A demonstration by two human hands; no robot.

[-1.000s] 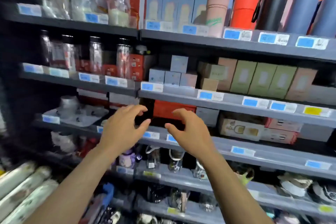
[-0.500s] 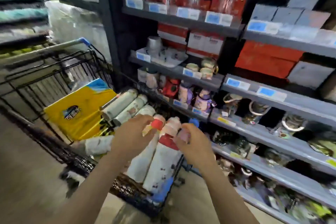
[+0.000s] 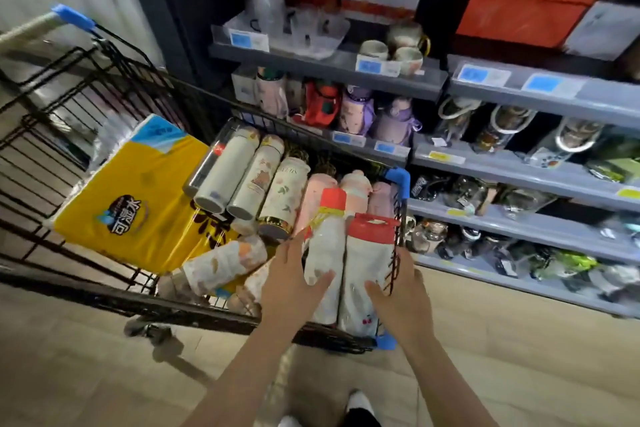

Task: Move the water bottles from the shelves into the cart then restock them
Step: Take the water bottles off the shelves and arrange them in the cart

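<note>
Shelving [image 3: 519,180] fills the right half and top of the frame: grey tiers with blue price tags, boxed stock at the top, mugs [image 3: 398,52] on the upper middle tier, kids' bottles in pouches [image 3: 360,111] under them, glassware blurred on the lower right tiers.

Cart [image 3: 104,107], black wire, takes the left and centre, with blue corner caps and a blue-tipped handle at upper left. Its right edge sits just beside the shelf fronts.

Yellow pack [image 3: 135,201] lies flat in the cart's left part, with a blue corner toward upper centre.

Water bottles are in the cart, right of the pack. 3 cream ones [image 3: 256,180] lie side by side at centre, bases toward me, and a slim dark one touches the leftmost. Pink ones [image 3: 353,191] lie behind the front pair. More floral ones [image 3: 225,263] are tipped at lower centre, partly blurred.

2 white bottles with red caps lie nearest me, touching each other: left red-cap bottle [image 3: 325,253] and right red-cap bottle [image 3: 369,260], which is against the cart's right wall.

My left hand [image 3: 294,281] is on the left red-cap bottle, fingers spread along its left side, thumb across its body.

My right hand [image 3: 403,291] is at the right red-cap bottle, thumb on its body, fingers down the right side by the cart wire; can't tell if they close around it.
</note>
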